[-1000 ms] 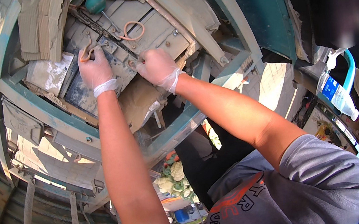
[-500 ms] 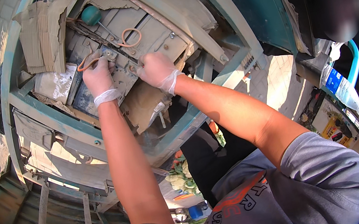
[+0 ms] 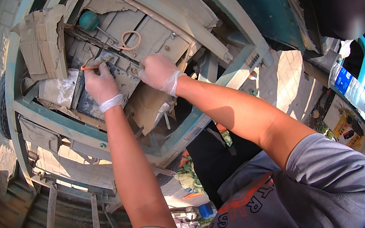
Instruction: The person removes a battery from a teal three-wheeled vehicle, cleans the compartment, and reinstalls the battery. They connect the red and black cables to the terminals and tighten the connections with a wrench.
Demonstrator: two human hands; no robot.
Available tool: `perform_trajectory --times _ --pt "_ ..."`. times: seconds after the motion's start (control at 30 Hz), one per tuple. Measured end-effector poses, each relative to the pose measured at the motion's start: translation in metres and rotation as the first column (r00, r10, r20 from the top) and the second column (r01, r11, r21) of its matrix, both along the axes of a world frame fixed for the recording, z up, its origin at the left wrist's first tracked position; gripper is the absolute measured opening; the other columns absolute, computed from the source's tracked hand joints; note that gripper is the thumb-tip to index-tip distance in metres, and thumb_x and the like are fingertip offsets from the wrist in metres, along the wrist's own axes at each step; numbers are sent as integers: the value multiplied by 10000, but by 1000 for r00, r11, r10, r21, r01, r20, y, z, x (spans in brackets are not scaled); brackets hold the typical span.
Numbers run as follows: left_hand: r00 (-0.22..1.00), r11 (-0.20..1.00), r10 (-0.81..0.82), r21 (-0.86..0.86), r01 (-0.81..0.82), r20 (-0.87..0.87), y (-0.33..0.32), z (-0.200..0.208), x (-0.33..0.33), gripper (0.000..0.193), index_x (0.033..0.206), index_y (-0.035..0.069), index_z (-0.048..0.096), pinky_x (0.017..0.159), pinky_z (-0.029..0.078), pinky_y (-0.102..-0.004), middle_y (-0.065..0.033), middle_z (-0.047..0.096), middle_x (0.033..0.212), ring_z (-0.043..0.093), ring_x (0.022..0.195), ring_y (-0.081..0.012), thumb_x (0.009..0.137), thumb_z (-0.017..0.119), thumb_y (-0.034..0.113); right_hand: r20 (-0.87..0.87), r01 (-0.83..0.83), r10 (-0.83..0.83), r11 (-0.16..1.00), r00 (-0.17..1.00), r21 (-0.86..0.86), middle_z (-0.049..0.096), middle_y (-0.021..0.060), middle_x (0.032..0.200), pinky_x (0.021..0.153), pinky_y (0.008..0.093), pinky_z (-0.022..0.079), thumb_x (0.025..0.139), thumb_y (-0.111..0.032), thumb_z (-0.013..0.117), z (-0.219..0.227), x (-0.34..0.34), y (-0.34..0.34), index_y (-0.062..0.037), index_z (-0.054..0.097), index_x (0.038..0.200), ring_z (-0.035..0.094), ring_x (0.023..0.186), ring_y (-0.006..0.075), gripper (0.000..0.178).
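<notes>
Both my hands wear thin clear gloves and work over dusty batteries [image 3: 125, 81] set in a metal frame. My left hand [image 3: 102, 85] is closed on the end of a short orange cable [image 3: 89, 68], pinched between fingertips and thumb near a terminal. Close by on the right, my right hand [image 3: 157, 72] has its fingers curled down at a battery edge; whatever they grip is hidden. Beyond the hands, a second orange cable [image 3: 131, 40] loops over the battery tops. A green ball [image 3: 89, 21] on a thin metal rod lies at the far side.
The teal-grey frame [image 3: 62, 121] surrounds the batteries. Torn cardboard [image 3: 42, 45] stands at the far left, with another piece [image 3: 145, 108] nearer me. A teal panel [image 3: 254, 7] rises at the right. A plastic bottle [image 3: 350, 87] sits farther right, and a slatted surface [image 3: 74, 226] lies lower left.
The orange cable in my left hand has tipped from an open loop to a flatter line. My left hand has turned slightly; the right stays at about the same spot. The view has shifted a little.
</notes>
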State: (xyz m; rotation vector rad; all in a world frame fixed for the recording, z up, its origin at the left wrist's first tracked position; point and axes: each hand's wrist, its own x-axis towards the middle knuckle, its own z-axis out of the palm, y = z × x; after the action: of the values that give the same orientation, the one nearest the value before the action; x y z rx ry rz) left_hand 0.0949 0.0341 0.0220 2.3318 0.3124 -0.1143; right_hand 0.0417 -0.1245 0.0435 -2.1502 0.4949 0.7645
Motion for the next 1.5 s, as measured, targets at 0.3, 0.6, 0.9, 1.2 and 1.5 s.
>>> perform_trajectory --times 0.3,0.6,0.9,1.2,1.5 --pt "973 947 -232 233 222 18 2 2 8 120 946 48 694 772 513 -409 -171 687 868 663 824 -360 854 686 123 -12 -21 21 1000 1000 -6 686 252 896 830 497 531 776 -197 618 0 1 0 -10 722 855 663 887 439 228" --pt "876 829 -482 322 458 -3 8 6 9 191 1016 75 715 785 502 -445 -175 637 948 623 898 -369 856 612 79 35 -49 50 998 998 -39 658 275 810 790 508 522 774 -288 676 -5 1 -2 21 692 842 647 816 451 317" --pt "889 836 -446 307 455 -103 2 11 18 206 1024 87 720 809 506 -450 -194 652 944 632 888 -381 848 617 110 41 -113 114 994 993 -8 682 244 837 793 496 533 770 -229 610 5 4 -3 -21 714 846 665 833 425 244" --pt "889 839 -447 302 454 -95 9 -15 12 192 984 16 689 765 498 -478 -212 609 981 609 876 -404 822 612 86 -5 -102 102 993 995 -60 696 232 897 773 465 550 799 -98 562 3 12 17 -13 728 852 687 872 396 194" --pt "867 773 -472 398 493 -158 14 -13 13 367 1029 16 710 784 507 -492 -274 659 957 632 878 -431 873 609 333 -77 -107 111 992 991 62 722 168 994 823 457 554 893 -354 543 27 25 23 -115 742 1012 698 950 329 333"
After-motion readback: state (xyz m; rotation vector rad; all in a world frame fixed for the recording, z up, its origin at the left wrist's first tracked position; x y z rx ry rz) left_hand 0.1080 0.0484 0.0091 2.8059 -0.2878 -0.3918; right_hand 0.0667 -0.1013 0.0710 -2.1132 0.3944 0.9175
